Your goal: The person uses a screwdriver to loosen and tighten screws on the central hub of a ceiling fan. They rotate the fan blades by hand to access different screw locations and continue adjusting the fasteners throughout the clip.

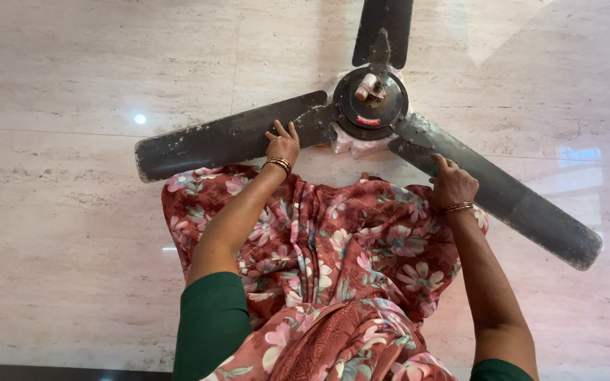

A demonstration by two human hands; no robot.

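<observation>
Down on the marble floor [72, 247] lies a dusty ceiling fan [370, 106]. Left hand [283, 144] w/ fingers flat on one blade, gripping nothing; right hand [452, 185] curled over another blade's edge. Looks heavy at the motor hub, blades stiff but bendable; hold near the hub.

Dark grey three-bladed ceiling fan [371, 106], flat on pale marble floor in upper half of frame. Round motor hub upper centre, short metal stem pointing up, pale cloth wad tucked beneath. One dusty, speckled blade reaching toward left of frame, one running down toward lower right edge, one cut off at top edge. Grime along blade edges and on hub.
</observation>
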